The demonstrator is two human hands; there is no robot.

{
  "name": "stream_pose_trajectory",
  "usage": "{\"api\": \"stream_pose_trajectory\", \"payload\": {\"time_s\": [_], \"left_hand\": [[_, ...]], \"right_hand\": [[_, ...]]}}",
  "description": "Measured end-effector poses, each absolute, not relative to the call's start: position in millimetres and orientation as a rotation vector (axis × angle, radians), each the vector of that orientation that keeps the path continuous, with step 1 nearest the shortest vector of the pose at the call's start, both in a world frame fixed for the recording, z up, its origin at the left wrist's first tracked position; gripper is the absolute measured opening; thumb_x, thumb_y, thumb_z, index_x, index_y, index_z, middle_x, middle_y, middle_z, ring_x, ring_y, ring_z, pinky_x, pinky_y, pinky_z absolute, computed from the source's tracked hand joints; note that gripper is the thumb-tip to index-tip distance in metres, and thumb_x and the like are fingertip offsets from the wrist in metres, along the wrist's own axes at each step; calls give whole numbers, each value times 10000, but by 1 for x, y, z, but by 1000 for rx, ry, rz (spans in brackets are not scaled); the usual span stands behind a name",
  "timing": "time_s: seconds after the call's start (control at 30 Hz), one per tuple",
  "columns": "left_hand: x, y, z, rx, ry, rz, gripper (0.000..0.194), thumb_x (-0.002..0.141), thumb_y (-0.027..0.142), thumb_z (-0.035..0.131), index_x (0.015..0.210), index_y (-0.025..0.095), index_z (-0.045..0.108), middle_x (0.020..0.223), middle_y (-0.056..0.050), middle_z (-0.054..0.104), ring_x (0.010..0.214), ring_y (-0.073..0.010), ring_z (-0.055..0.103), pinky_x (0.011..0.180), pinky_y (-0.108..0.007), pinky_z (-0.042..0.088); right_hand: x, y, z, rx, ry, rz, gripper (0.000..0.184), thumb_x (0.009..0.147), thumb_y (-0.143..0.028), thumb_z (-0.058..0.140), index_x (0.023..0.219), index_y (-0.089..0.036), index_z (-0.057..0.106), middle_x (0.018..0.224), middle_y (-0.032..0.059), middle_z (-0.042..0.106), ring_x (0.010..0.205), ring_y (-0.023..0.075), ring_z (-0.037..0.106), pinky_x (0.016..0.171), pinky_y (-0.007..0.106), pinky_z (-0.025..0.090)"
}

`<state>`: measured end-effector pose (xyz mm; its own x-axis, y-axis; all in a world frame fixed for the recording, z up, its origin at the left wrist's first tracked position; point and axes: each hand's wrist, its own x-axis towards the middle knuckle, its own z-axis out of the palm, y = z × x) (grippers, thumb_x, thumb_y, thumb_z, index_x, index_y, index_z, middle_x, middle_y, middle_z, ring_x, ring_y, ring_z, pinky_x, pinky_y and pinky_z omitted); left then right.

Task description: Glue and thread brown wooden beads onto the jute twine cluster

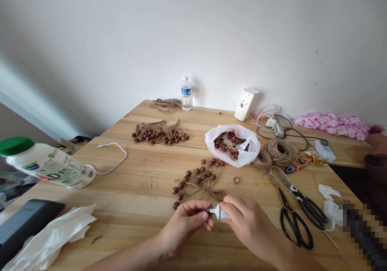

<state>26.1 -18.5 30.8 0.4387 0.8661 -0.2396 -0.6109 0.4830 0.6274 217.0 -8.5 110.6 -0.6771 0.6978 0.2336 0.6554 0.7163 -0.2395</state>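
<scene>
My right hand grips a small white glue tube with its nozzle turned to the left. The nozzle tip meets a small dark brown nut shell, pinched between the fingertips of my left hand, which hide most of it. Just beyond my hands lies a bundle of jute strings with round brown nuts on the ends. One loose half shell rests to the right of the bundle. Farther back, a white plastic bag holds many brown shells.
Finished-looking nut bunches lie at the back left, near a water bottle. Jute twine rolls, pliers, scissors and black-handled shears are on the right. A green-capped bottle and crumpled paper are left.
</scene>
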Motion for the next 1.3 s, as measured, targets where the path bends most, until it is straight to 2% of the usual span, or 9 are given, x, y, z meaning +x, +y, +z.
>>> {"api": "stream_pose_trajectory", "payload": {"time_s": [0.73,1.13,1.3], "left_hand": [[26,-19,33,493,585,954,211,695,173,753,903,142,733,675,-76,724,628,-156,643,647,-275,458],[26,-20,33,487,600,949,207,710,204,744,906,139,725,686,-79,714,632,-155,639,644,-271,461],[27,-19,33,460,584,962,188,721,202,734,896,137,719,701,-73,703,668,-159,638,661,-275,467]], "right_hand": [[221,-8,111,-1157,-2658,202,82,856,-97,525,882,-164,564,826,42,572,742,181,555,659,284,434],[222,-8,112,-1142,-2668,135,145,882,-93,444,823,-172,550,791,42,567,714,167,555,640,268,422],[223,-7,112,-1153,-2671,146,88,854,-99,514,821,-172,550,800,34,569,722,166,557,649,268,424]]}}
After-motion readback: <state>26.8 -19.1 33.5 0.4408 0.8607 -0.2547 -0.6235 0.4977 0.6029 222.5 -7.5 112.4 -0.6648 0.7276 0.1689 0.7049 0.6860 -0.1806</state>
